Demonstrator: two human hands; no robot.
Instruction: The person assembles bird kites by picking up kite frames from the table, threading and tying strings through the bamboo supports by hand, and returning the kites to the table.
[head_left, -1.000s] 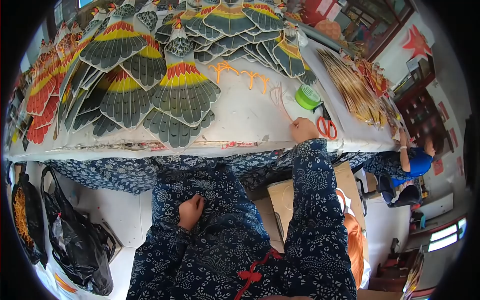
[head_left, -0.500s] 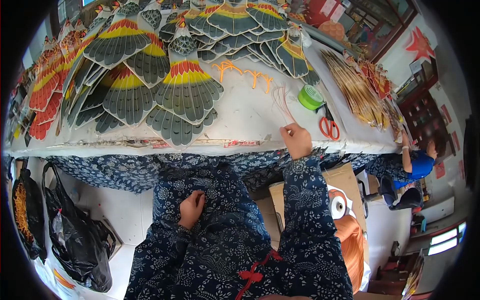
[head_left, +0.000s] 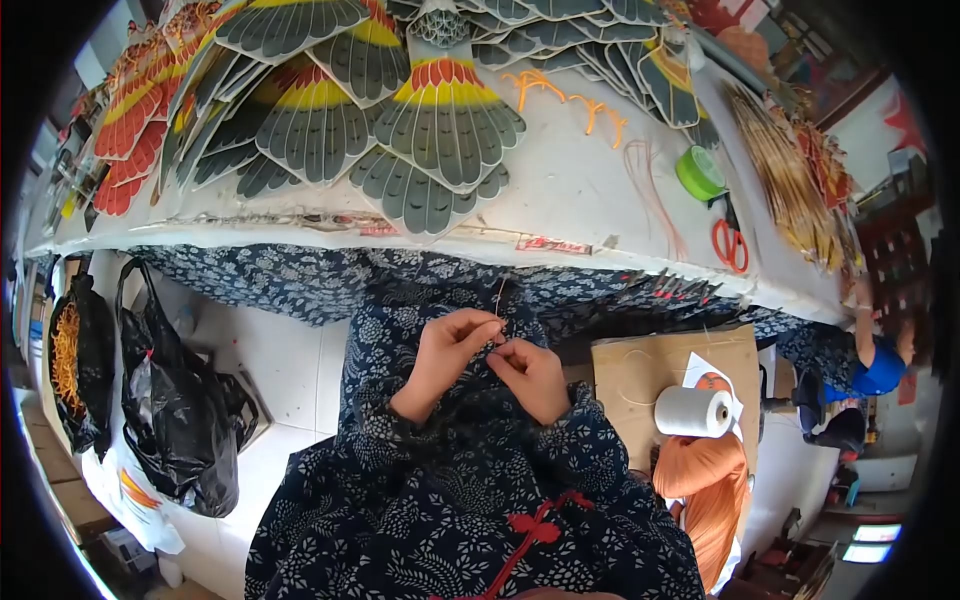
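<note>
My left hand [head_left: 450, 358] and my right hand [head_left: 530, 378] meet above my lap, thumb and fingers pinched close together. A thin strand [head_left: 499, 292], like a wire, rises from between the fingertips. More thin reddish wires [head_left: 650, 195] lie on the white table [head_left: 580, 205]. To their right are a green tape roll [head_left: 700, 173] and red-handled scissors [head_left: 730, 245]. Bent orange pieces [head_left: 595, 112] shaped like bird feet lie farther back. Painted bird-shaped kites [head_left: 450, 125] with grey, yellow and red tails overlap across the table.
A white thread cone [head_left: 694, 412] stands on cardboard [head_left: 620, 365] at my right, beside orange cloth [head_left: 705, 475]. Black plastic bags [head_left: 185, 420] sit on the left floor. Bundled sticks [head_left: 785, 175] lie at the table's right end. A person in blue [head_left: 875, 370] sits farther right.
My right hand has come back from the table edge to my lap with a thin strand. My left hand has risen to meet it. The view has shifted left and down.
</note>
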